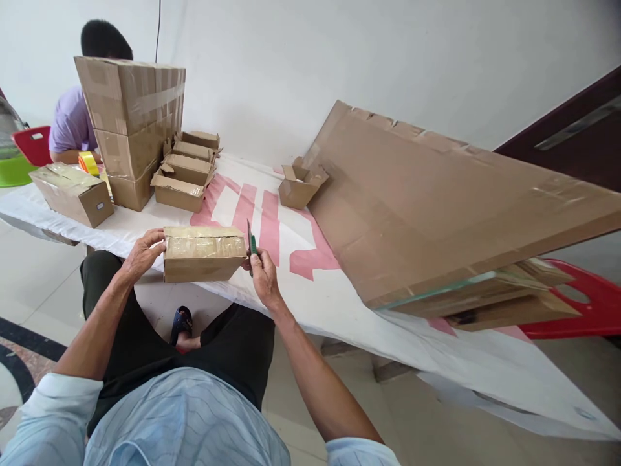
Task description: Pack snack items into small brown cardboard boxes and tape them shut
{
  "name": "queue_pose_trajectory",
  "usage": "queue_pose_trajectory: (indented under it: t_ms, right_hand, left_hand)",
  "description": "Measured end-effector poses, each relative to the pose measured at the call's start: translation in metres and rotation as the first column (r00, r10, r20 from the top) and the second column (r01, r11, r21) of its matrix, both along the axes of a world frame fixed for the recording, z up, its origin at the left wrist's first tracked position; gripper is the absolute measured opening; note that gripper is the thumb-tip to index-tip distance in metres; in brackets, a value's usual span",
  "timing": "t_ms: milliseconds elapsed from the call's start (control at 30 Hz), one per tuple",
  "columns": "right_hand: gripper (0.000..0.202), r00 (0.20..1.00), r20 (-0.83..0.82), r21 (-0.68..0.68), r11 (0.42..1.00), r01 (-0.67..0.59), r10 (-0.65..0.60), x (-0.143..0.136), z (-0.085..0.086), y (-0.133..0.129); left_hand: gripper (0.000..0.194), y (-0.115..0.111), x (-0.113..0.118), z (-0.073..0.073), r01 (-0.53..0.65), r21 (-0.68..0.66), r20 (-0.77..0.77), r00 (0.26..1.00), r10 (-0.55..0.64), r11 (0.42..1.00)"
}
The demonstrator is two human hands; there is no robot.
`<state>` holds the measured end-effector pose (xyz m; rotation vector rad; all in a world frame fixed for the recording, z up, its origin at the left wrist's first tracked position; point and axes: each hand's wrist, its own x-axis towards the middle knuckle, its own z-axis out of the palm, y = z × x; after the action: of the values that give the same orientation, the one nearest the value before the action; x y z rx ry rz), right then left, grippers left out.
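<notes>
A small taped cardboard box lies lengthwise at the near edge of the cloth-covered table, its top flaps closed under clear tape. My left hand grips its left end, fingers on the upper corner. In my right hand is a utility knife with a green handle, its blade pointing up and away from me. That hand is at the right end of the box; whether its fingers touch the cardboard is hard to tell.
Stacked cartons stand at back left, beside several open small boxes. Another taped box sits left, near yellow tape. A small open box adjoins a huge carton. A person in purple sits behind the stack.
</notes>
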<state>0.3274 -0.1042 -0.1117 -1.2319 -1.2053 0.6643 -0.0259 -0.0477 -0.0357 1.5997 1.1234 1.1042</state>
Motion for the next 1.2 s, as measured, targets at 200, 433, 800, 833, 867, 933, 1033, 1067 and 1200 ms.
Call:
queue_pose_trajectory:
  t_ms: [200, 433, 800, 833, 867, 933, 1033, 1067, 1200]
  right_hand:
    - [0.053, 0.999, -0.033, 0.001, 1.0, 0.011, -0.011, 0.004, 0.006, -0.004]
    - [0.045, 0.998, 0.064, 0.041, 0.999, -0.03, 0.028, 0.0, 0.015, -0.005]
    - [0.039, 0.959, 0.279, 0.056, 0.996, -0.063, 0.045, 0.01, 0.049, -0.021]
    - [0.039, 0.955, 0.287, 0.062, 0.994, -0.092, 0.07, 0.009, 0.056, -0.022]
    - [0.039, 0.951, 0.293, 0.067, 0.99, -0.128, 0.103, 0.008, 0.062, -0.023]
    - [0.039, 0.933, 0.31, 0.069, 0.974, -0.214, 0.183, 0.002, 0.075, -0.024]
    - [0.034, 0.878, 0.372, 0.053, 0.938, -0.343, 0.3, -0.009, 0.092, -0.023]
    - [0.032, 0.856, 0.4, 0.048, 0.925, -0.377, 0.328, -0.012, 0.098, -0.022]
    - [0.028, 0.754, 0.527, 0.012, 0.884, -0.467, 0.391, -0.026, 0.119, -0.016]
  left_hand:
    - [0.035, 0.007, 0.006, 0.0, -0.023, -0.015, 0.029, 0.999, 0.023, 1.0]
    - [0.028, 0.008, 0.005, 0.006, -0.036, 0.04, -0.038, 0.999, 0.037, 0.999]
    - [0.032, -0.01, 0.0, 0.014, 0.071, 0.065, -0.047, 0.997, -0.068, 0.995]
    - [0.033, -0.012, -0.001, 0.014, 0.082, 0.06, -0.045, 0.996, -0.079, 0.995]
    - [0.035, -0.014, -0.002, 0.014, 0.092, 0.058, -0.044, 0.995, -0.089, 0.994]
    - [0.038, -0.016, -0.004, 0.014, 0.107, 0.056, -0.04, 0.994, -0.105, 0.993]
    - [0.042, -0.018, -0.008, 0.01, 0.115, 0.047, -0.045, 0.993, -0.113, 0.992]
    - [0.043, -0.018, -0.009, 0.008, 0.112, 0.045, -0.051, 0.993, -0.11, 0.993]
    - [0.045, -0.02, -0.011, 0.004, 0.118, 0.048, -0.082, 0.99, -0.114, 0.992]
